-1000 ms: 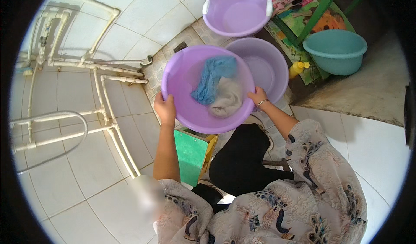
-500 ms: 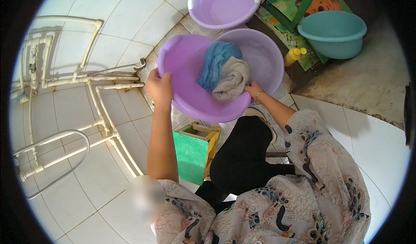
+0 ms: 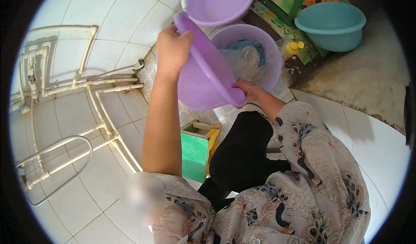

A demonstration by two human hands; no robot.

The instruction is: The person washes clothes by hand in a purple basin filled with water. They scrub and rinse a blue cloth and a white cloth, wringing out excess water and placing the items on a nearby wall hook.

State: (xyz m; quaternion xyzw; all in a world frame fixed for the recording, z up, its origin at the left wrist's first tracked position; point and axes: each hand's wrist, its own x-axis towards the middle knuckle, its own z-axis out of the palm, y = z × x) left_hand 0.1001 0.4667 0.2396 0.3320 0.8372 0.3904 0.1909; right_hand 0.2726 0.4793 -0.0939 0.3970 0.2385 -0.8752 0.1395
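Note:
A purple basin (image 3: pixel 203 73) is tipped steeply to the right between my hands. My left hand (image 3: pixel 173 49) grips its raised rim at the upper left, and my right hand (image 3: pixel 248 89) is closed on the low rim at the near right. Just beyond it stands a second purple basin (image 3: pixel 272 73) on the floor. In that basin lie a grey-white cloth (image 3: pixel 250 62) and a blue cloth (image 3: pixel 260 49), partly under water or blurred by it. The inside of the tipped basin shows only in part.
Behind is another purple basin (image 3: pixel 216 3) with white handles. A teal basin (image 3: pixel 331 27) sits at the right back by a green frame (image 3: pixel 299 3). A yellow bottle (image 3: pixel 292 49) stands close to the second basin. Left are wall pipes (image 3: pixel 82 81); a green-and-yellow stool (image 3: pixel 195 153) is near my legs.
My left hand has lifted its side of the held basin, tipping it right. Both cloths have dropped out of it into the basin on the floor, and droplets show near the bottle.

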